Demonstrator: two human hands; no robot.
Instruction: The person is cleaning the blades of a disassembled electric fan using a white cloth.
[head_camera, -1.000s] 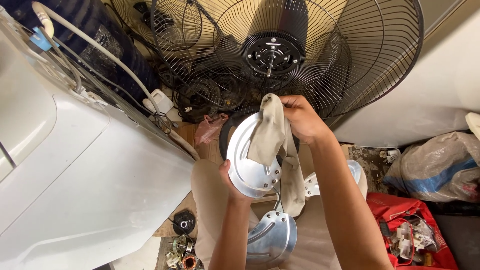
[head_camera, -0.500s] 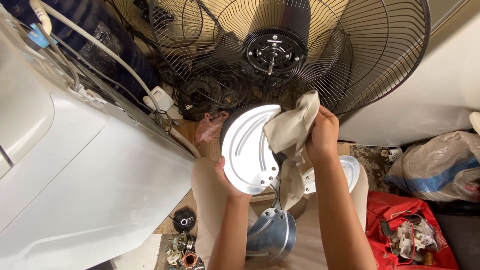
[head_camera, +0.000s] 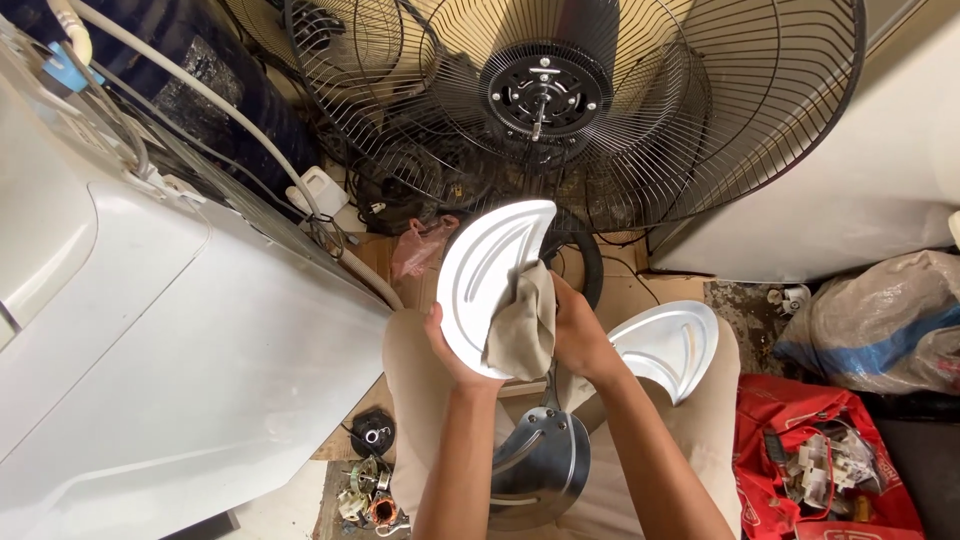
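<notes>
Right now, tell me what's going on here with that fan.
A person sits in front of a stripped fan, wiping a metal fan blade. The left hand holds the blade by its lower edge, while the right hand presses a beige cloth against its face. Two more blades of the same piece hang over the person's lap. Behind them, the wire guard stands open with the bare motor hub showing. A white appliance sits alongside.

just the one head cam, looking steeply down from above, close over the hands (head_camera: 520, 335) and lap at 6 o'clock, fan cage (head_camera: 600, 100) up at 12, no second view
</notes>
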